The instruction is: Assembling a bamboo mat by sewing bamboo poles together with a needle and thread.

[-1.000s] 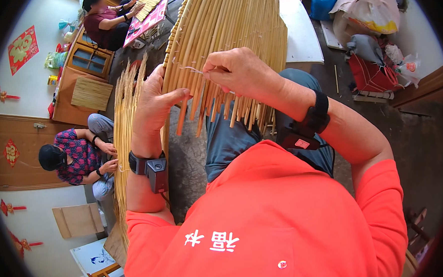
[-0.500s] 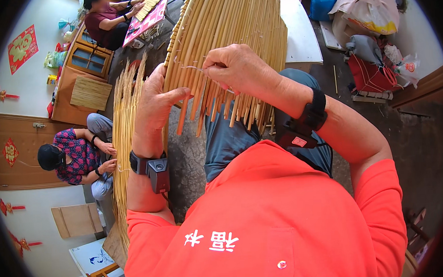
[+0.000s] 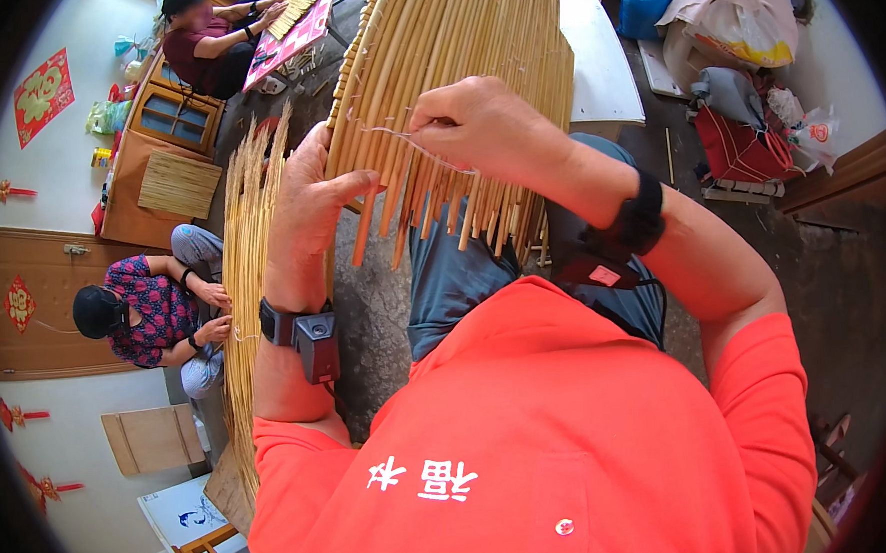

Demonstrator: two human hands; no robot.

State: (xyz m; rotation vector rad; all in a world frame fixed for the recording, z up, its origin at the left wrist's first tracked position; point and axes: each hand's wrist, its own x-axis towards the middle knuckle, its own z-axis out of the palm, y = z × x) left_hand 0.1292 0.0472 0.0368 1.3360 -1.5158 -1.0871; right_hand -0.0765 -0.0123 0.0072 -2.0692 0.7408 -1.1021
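Note:
A mat of pale straw stalks (image 3: pixel 450 36), bound in rows with thin thread, fans out over my knees, its loose lower ends uneven. My left hand (image 3: pixel 313 193) grips its left side, thumb lying across the stalks and fingers partly hidden behind the edge. Over the lower stalks, my right hand (image 3: pixel 475 125) is closed in a pinch on a thin white thread (image 3: pixel 387 130) that runs from the mat. A long bundle of loose straw (image 3: pixel 246 247) lies upright along the left of my left forearm.
A co-worker (image 3: pixel 149 312) sits at left handling straw; another (image 3: pixel 210 43) works at a pink board (image 3: pixel 276 60) farther back. A wooden cabinet (image 3: pixel 134 218) stands at left. A white board (image 3: pixel 597 58), bags (image 3: pixel 720 12) and a red bundle (image 3: pixel 747 150) are at right.
My right hand has risen slightly across the stalks with the thread still pinched, and more of the thread shows below its fingers. My left hand keeps nearly the same hold.

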